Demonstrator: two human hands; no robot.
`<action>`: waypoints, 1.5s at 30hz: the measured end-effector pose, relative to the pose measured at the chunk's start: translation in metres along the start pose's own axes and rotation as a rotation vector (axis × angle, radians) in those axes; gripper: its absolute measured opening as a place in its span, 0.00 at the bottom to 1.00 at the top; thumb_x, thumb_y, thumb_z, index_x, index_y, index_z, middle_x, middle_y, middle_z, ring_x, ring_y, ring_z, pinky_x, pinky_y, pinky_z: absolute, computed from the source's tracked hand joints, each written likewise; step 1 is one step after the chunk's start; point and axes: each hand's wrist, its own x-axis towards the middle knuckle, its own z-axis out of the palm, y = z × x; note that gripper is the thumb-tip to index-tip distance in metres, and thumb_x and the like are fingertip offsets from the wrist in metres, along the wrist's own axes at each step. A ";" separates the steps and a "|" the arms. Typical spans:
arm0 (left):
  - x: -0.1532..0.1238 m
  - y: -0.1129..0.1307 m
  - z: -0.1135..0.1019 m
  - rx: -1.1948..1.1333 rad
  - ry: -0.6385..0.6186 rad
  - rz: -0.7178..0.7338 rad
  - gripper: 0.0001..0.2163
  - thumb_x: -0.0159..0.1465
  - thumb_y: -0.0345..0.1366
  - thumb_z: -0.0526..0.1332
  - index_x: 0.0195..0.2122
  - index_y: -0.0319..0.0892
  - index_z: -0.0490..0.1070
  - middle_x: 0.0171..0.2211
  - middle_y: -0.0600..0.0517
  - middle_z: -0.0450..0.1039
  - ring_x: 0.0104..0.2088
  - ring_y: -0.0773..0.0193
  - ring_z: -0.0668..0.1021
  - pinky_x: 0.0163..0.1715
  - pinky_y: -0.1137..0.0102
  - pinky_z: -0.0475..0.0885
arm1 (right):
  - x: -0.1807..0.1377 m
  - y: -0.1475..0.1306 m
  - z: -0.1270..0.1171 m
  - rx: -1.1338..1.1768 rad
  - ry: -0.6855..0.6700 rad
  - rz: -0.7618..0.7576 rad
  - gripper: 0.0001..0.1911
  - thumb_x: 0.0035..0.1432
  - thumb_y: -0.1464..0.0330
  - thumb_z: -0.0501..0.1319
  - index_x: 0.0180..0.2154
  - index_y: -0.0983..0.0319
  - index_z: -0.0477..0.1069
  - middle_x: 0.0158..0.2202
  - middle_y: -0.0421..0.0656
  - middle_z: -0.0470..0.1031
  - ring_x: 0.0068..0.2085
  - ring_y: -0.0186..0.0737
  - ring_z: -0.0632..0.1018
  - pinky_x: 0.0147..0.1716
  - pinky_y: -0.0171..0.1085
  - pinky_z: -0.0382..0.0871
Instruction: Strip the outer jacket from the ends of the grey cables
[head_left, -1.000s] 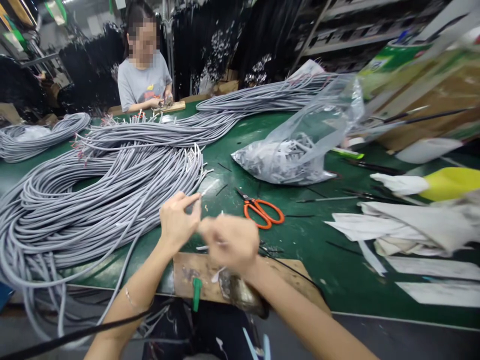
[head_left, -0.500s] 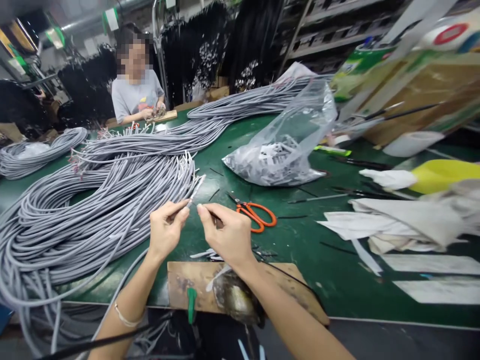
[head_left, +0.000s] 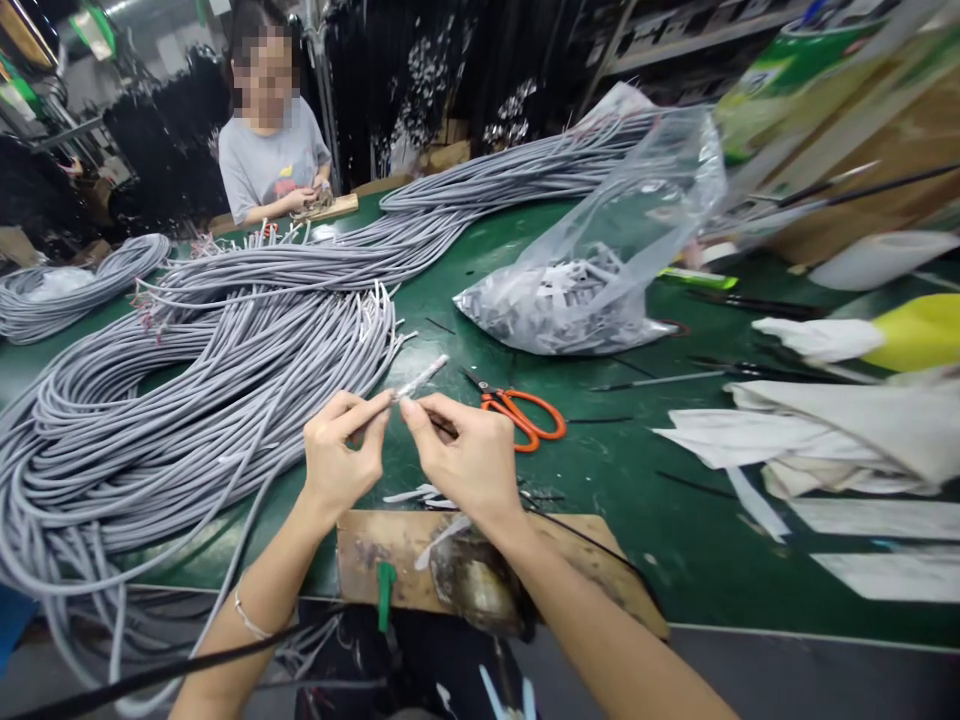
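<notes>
My left hand (head_left: 341, 455) and my right hand (head_left: 465, 455) meet over the green table (head_left: 615, 480), both pinched on the end of one grey cable (head_left: 420, 378) whose tip pokes up to the right between the fingertips. A large heap of grey cables (head_left: 172, 390) lies to the left of my left hand. Orange-handled scissors (head_left: 525, 412) rest just right of my right hand. Below my hands a worn wooden board (head_left: 405, 560) sits at the table's front edge, with white scraps on it.
A clear plastic bag of white pieces (head_left: 592, 290) lies behind the scissors. White paper sheets (head_left: 825, 440) and a yellow object (head_left: 919, 335) lie at the right. Another person (head_left: 274, 150) works at the far side. More cable bundles (head_left: 67, 285) lie far left.
My right hand, blurred and lower a second ago, has risen to meet the left at the cable end. Both hands now pinch it steadily; the cable tip points further up and right.
</notes>
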 end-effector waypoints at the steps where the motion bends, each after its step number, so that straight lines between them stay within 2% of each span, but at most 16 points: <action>1: 0.000 0.001 0.001 0.023 0.012 0.014 0.09 0.58 0.30 0.59 0.37 0.40 0.77 0.21 0.55 0.65 0.18 0.75 0.62 0.17 0.78 0.57 | -0.001 0.000 0.000 -0.002 0.015 -0.013 0.13 0.57 0.71 0.56 0.21 0.65 0.69 0.14 0.35 0.64 0.15 0.25 0.63 0.16 0.27 0.55; 7: -0.002 0.006 0.002 0.014 0.067 -0.001 0.08 0.57 0.29 0.59 0.34 0.37 0.77 0.19 0.55 0.65 0.17 0.75 0.62 0.16 0.78 0.56 | -0.004 0.000 0.003 -0.066 0.097 -0.269 0.10 0.56 0.74 0.56 0.24 0.66 0.70 0.17 0.39 0.70 0.16 0.26 0.65 0.17 0.28 0.57; 9: -0.004 0.006 0.001 0.034 0.086 0.020 0.08 0.58 0.30 0.58 0.34 0.37 0.77 0.20 0.54 0.66 0.18 0.74 0.64 0.17 0.77 0.58 | -0.003 -0.001 0.003 -0.034 0.069 -0.226 0.10 0.56 0.73 0.56 0.24 0.66 0.70 0.17 0.39 0.69 0.16 0.26 0.65 0.17 0.28 0.57; 12: -0.009 0.004 0.002 0.121 0.059 0.081 0.10 0.58 0.31 0.56 0.35 0.37 0.77 0.19 0.53 0.67 0.17 0.74 0.63 0.17 0.76 0.59 | -0.001 -0.001 0.004 0.044 0.016 -0.026 0.12 0.57 0.71 0.55 0.23 0.65 0.70 0.15 0.37 0.67 0.15 0.26 0.63 0.15 0.28 0.56; 14: -0.011 0.003 0.002 0.171 0.024 0.111 0.11 0.59 0.31 0.55 0.36 0.37 0.77 0.19 0.53 0.68 0.16 0.73 0.63 0.18 0.76 0.60 | -0.002 -0.002 0.005 0.037 0.027 0.005 0.12 0.57 0.70 0.55 0.23 0.64 0.70 0.15 0.37 0.66 0.15 0.27 0.63 0.15 0.28 0.56; 16: -0.011 0.000 0.003 0.183 -0.004 0.094 0.12 0.59 0.30 0.54 0.38 0.36 0.76 0.19 0.52 0.70 0.17 0.72 0.65 0.20 0.75 0.61 | -0.006 -0.004 0.006 -0.027 0.068 -0.098 0.11 0.57 0.71 0.55 0.24 0.64 0.70 0.16 0.38 0.68 0.16 0.27 0.64 0.16 0.29 0.57; 19: -0.007 -0.007 0.004 0.187 -0.054 -0.024 0.12 0.58 0.30 0.55 0.37 0.37 0.77 0.19 0.50 0.71 0.18 0.70 0.68 0.22 0.74 0.63 | -0.012 -0.010 0.005 -0.092 0.072 -0.361 0.13 0.57 0.72 0.55 0.21 0.62 0.69 0.15 0.38 0.67 0.16 0.28 0.65 0.18 0.30 0.57; 21: -0.003 -0.011 0.002 0.164 -0.072 -0.113 0.11 0.57 0.30 0.56 0.35 0.37 0.78 0.20 0.49 0.73 0.20 0.68 0.70 0.24 0.73 0.64 | -0.011 -0.013 0.002 -0.078 0.064 -0.418 0.15 0.58 0.71 0.54 0.19 0.61 0.66 0.13 0.38 0.65 0.16 0.29 0.65 0.18 0.31 0.57; 22: -0.001 -0.013 0.001 0.120 -0.061 -0.158 0.11 0.57 0.31 0.56 0.34 0.37 0.78 0.22 0.48 0.74 0.22 0.67 0.71 0.25 0.72 0.65 | -0.010 -0.012 0.000 -0.064 0.115 -0.400 0.16 0.58 0.71 0.53 0.19 0.61 0.66 0.12 0.37 0.63 0.16 0.29 0.64 0.18 0.31 0.57; 25: 0.004 -0.012 -0.004 -0.174 -0.044 -0.331 0.12 0.58 0.37 0.57 0.35 0.37 0.78 0.22 0.49 0.72 0.22 0.68 0.70 0.23 0.73 0.65 | 0.000 -0.005 -0.005 -0.096 0.211 -0.154 0.12 0.57 0.72 0.54 0.23 0.62 0.68 0.16 0.38 0.67 0.16 0.28 0.64 0.18 0.30 0.58; 28: 0.007 -0.007 -0.008 -0.535 -0.136 -0.551 0.18 0.55 0.45 0.60 0.37 0.35 0.76 0.14 0.57 0.57 0.14 0.75 0.57 0.13 0.77 0.52 | 0.005 0.004 -0.004 -0.068 0.098 -0.081 0.12 0.57 0.71 0.56 0.22 0.63 0.67 0.16 0.37 0.66 0.16 0.27 0.64 0.17 0.29 0.57; 30: 0.008 -0.005 -0.009 -0.680 -0.178 -0.640 0.22 0.53 0.48 0.62 0.38 0.33 0.75 0.14 0.61 0.48 0.13 0.78 0.50 0.11 0.78 0.45 | 0.004 0.006 0.000 -0.043 0.031 -0.079 0.13 0.58 0.70 0.56 0.21 0.63 0.67 0.16 0.37 0.66 0.17 0.27 0.65 0.18 0.29 0.57; 34: 0.008 -0.002 -0.008 -0.763 -0.203 -0.683 0.23 0.50 0.48 0.64 0.38 0.32 0.75 0.15 0.62 0.45 0.14 0.80 0.49 0.11 0.79 0.42 | 0.000 0.004 0.005 -0.015 -0.021 -0.068 0.13 0.58 0.70 0.55 0.22 0.64 0.68 0.16 0.37 0.66 0.17 0.27 0.64 0.18 0.28 0.56; 41: 0.008 -0.002 -0.007 -0.788 -0.224 -0.693 0.23 0.51 0.48 0.64 0.38 0.31 0.75 0.15 0.62 0.44 0.14 0.80 0.48 0.11 0.79 0.41 | 0.000 0.003 0.002 -0.015 -0.035 -0.053 0.14 0.58 0.69 0.55 0.21 0.63 0.67 0.15 0.35 0.63 0.16 0.26 0.61 0.17 0.29 0.54; 45: 0.009 -0.001 -0.008 -0.791 -0.231 -0.680 0.23 0.50 0.48 0.65 0.39 0.31 0.75 0.15 0.62 0.45 0.14 0.80 0.48 0.11 0.79 0.42 | 0.001 0.002 0.002 0.056 -0.056 0.017 0.14 0.57 0.68 0.55 0.21 0.63 0.68 0.15 0.35 0.62 0.15 0.26 0.59 0.16 0.29 0.53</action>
